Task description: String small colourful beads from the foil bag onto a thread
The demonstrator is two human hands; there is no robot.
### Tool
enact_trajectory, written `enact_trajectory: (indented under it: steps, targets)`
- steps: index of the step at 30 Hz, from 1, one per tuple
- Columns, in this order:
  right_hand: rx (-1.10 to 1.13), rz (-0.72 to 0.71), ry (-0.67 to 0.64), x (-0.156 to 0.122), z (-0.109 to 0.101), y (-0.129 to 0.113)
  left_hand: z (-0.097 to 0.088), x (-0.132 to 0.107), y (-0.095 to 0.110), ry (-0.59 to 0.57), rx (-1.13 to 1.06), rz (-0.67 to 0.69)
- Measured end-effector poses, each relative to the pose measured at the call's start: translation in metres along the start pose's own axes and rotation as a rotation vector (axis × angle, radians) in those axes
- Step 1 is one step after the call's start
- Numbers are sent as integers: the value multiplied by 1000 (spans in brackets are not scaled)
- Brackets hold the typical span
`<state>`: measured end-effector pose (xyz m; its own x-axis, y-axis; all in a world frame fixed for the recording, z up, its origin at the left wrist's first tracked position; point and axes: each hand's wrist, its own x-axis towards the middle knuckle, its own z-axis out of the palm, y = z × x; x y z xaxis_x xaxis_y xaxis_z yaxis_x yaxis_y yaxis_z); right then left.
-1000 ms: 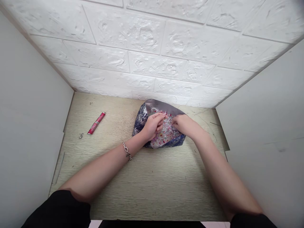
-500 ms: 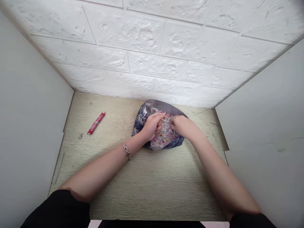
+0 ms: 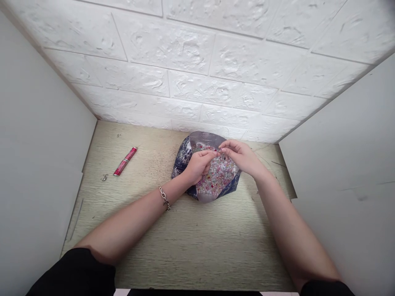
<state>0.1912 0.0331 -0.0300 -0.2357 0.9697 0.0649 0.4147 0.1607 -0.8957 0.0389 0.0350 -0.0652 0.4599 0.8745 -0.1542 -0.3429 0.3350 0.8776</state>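
A bag of beads (image 3: 217, 176) lies in the middle of the table, its top showing a mass of small pink, red, white and clear beads. Over its left part is my left hand (image 3: 200, 165), with thumb and forefinger pinched and the other fingers curled in. My right hand (image 3: 238, 154) comes in over the bag's upper right side, thumb and forefinger closed together. Both sets of fingertips meet above the beads. Whatever is pinched there is too small to name.
A red tube with a silver band (image 3: 125, 161) lies on the table (image 3: 173, 242) at the left. Small shiny bits (image 3: 105, 177) are near it. Thin thread-like lines (image 3: 262, 154) run at the right. A white brick-patterned wall (image 3: 191, 49) and grey side panels (image 3: 345, 164) enclose the table.
My right hand has risen from the beads and turned, moving its fingertips left to meet those of my left hand. The left hand stays pinched in nearly the same place.
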Motion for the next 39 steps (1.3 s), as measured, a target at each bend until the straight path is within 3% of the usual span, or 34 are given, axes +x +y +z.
enact_trajectory:
  steps: [14,39]
  targets:
    - [115,12,-18,-1,-1,-4,-2,0,-3,-29,23,-3]
    - [53,28,-78,-1,-2,-1,2,-1,1,-6,31,-13]
